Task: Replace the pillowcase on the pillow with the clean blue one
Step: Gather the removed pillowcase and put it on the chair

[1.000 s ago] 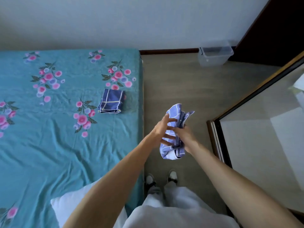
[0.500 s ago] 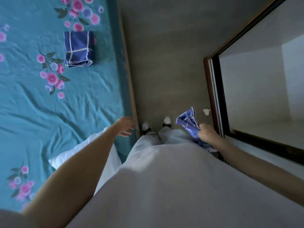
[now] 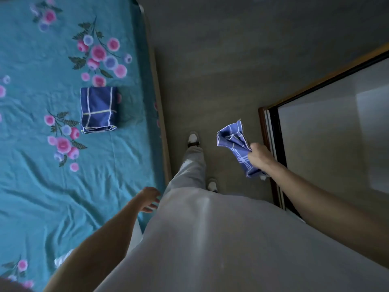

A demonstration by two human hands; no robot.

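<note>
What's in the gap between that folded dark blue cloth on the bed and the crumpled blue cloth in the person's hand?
In the head view, between the folded dark blue pillowcase and the crumpled cloth in the right hand lie teal sheet, the bed's edge, bare floor and the person's forward foot.

Looking straight down here: right hand has a crumpled light blue pillowcase bunched in its grip, held over the floor next to a dark-framed mirror. Left hand hangs loose with relaxed fingers at the bed's edge. A folded dark blue pillowcase sits on the teal floral sheet, and a bit of white pillow peeks out under the left arm
</note>
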